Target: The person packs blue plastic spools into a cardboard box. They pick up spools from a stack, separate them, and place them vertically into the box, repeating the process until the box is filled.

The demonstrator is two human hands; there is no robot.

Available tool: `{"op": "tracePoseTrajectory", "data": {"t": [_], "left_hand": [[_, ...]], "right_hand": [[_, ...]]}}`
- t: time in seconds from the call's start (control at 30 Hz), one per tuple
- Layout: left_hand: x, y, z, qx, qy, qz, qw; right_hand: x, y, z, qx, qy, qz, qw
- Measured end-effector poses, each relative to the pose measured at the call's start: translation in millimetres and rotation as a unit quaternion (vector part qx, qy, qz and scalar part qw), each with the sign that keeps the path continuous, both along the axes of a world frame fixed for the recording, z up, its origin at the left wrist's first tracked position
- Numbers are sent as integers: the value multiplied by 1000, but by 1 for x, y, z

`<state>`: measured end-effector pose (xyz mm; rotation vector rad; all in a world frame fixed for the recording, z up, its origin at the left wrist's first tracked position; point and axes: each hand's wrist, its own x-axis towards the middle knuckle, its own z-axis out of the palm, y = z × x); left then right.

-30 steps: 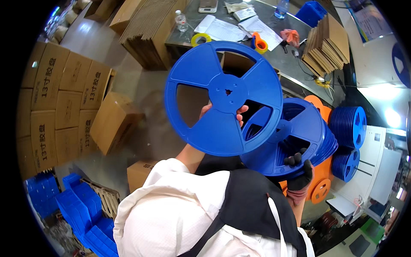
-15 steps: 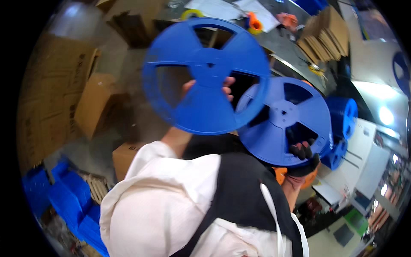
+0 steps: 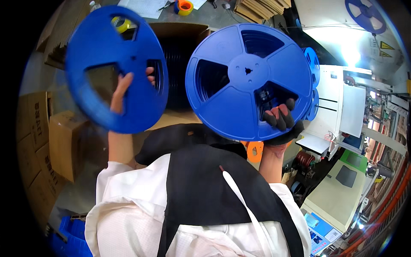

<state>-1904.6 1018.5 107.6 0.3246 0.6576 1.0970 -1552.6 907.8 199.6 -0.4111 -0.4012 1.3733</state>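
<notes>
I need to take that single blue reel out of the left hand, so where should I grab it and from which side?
Take the single blue reel by its rim on the upper left, away from the left hand, whose fingers hook through a cutout near the hub on the right. The flat disc is tilted with that edge free, and the open spoke windows there probably let fingers curl around the rim.

I see brown cardboard boxes (image 3: 40, 132) stacked along the floor's left edge, dark print on their sides. An open brown carton (image 3: 180, 32) stands top centre. Yellow triangular warning signs (image 3: 385, 45) hang top right.
</notes>
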Motion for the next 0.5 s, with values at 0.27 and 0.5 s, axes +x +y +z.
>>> {"op": "tracePoseTrajectory", "data": {"t": [0.27, 0.5], "left_hand": [[121, -18, -3, 128, 282, -205, 928], [115, -21, 3, -80, 164, -238, 954]], "right_hand": [[-32, 2, -24, -124, -111, 92, 982], [-25, -14, -45, -240, -450, 111, 853]]}}
